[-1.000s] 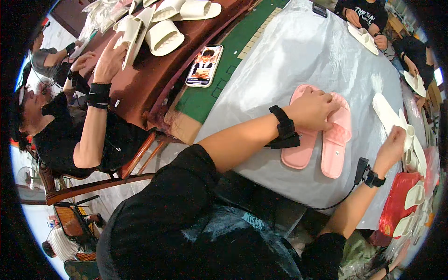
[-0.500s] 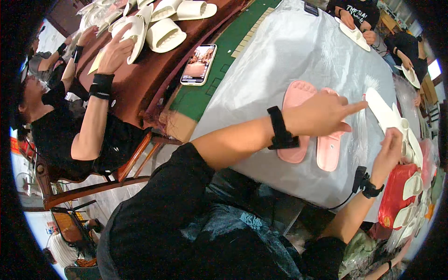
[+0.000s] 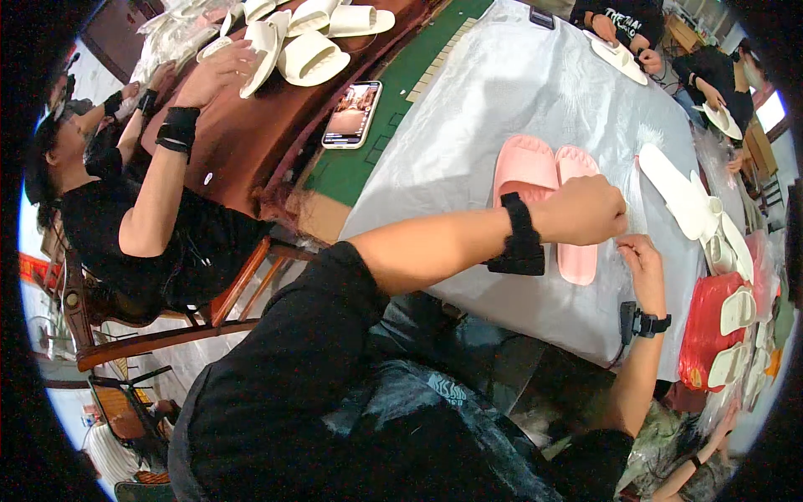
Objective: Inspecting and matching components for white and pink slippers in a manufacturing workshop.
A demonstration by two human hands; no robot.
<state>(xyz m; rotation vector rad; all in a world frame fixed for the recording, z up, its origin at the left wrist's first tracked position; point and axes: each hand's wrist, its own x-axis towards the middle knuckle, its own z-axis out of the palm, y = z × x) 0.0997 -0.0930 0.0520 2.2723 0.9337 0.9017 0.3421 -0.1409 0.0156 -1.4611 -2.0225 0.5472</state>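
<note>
A pair of pink slippers lies side by side on the grey-covered table, the left slipper [image 3: 523, 163] partly behind my wrist and the right slipper [image 3: 577, 263] beneath my hand. My left hand [image 3: 581, 211] is closed above the right slipper, fingers curled toward its right side. Close by, my right hand [image 3: 644, 261] has its fingertips bent together in a pinch, almost meeting the left. Whatever either hand holds, if anything, is too small or hidden to make out. Beyond the right hand lies a long white slipper-shaped piece [image 3: 672, 191].
White slippers [image 3: 311, 58] stand on a brown table at left, where a co-worker's hand [image 3: 219, 74] is. A phone [image 3: 351, 115] lies on the green mat between the tables. Red packaging [image 3: 707, 335] with white slippers is at right. Other people handle white slippers at the far end.
My right hand has come away from the white slipper-shaped piece, moving left toward my left hand. My left index finger, stretched out before, is now curled in.
</note>
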